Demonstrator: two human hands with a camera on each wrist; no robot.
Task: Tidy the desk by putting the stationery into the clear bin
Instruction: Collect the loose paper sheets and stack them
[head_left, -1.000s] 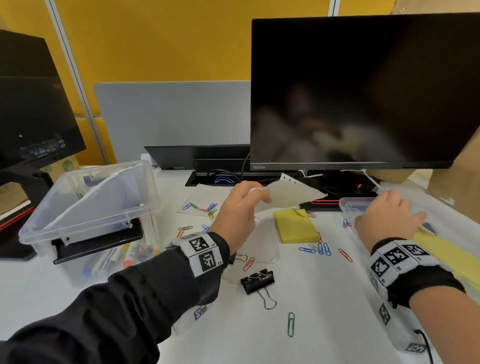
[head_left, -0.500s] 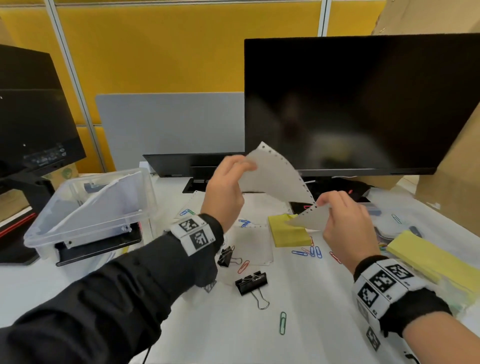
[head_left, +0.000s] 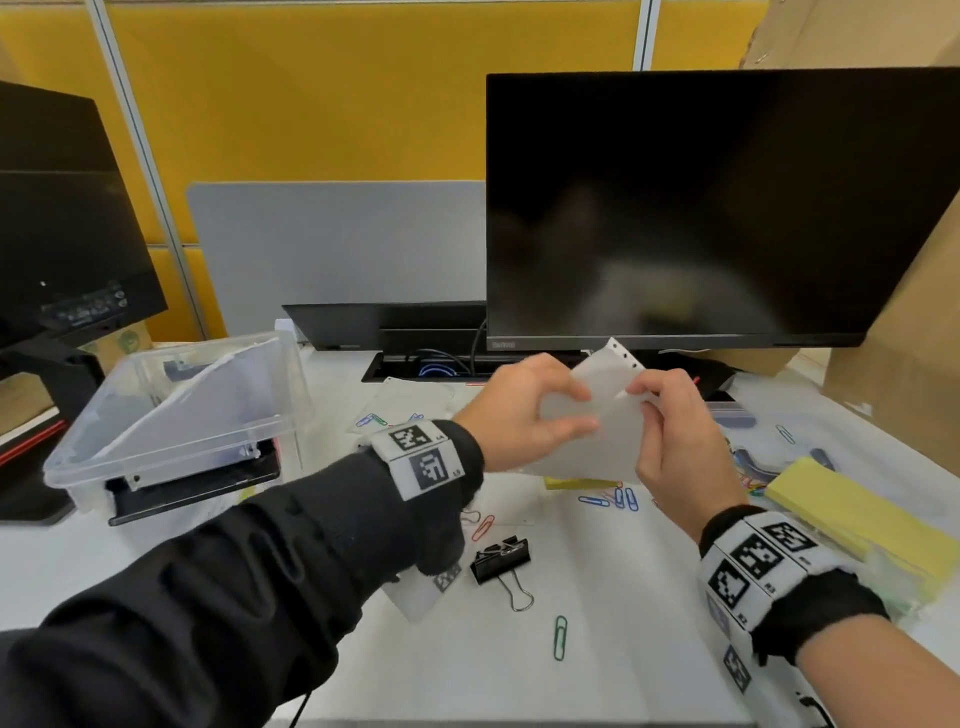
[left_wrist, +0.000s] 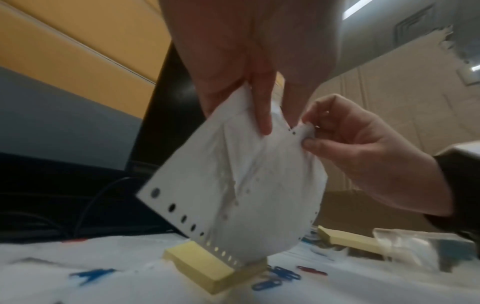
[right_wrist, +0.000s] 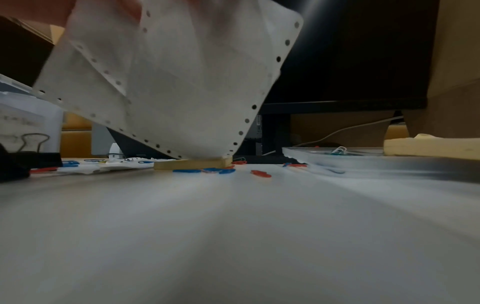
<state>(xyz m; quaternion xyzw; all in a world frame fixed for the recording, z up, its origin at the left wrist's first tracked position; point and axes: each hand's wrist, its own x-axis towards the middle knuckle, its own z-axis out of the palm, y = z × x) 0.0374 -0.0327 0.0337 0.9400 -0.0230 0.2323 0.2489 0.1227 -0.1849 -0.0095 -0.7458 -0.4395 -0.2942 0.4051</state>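
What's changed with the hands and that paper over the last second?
The right hand left the tray at the right and took hold of the perforated paper that the left hand had lifted; both hands now pinch it together above the sticky-note pad. The binder clip and clear bin stayed put.

The held punched paper (head_left: 587, 447) hides most of the yellow sticky-note pad (head_left: 576, 483), and the clear bin's (head_left: 171, 415) contents blur.
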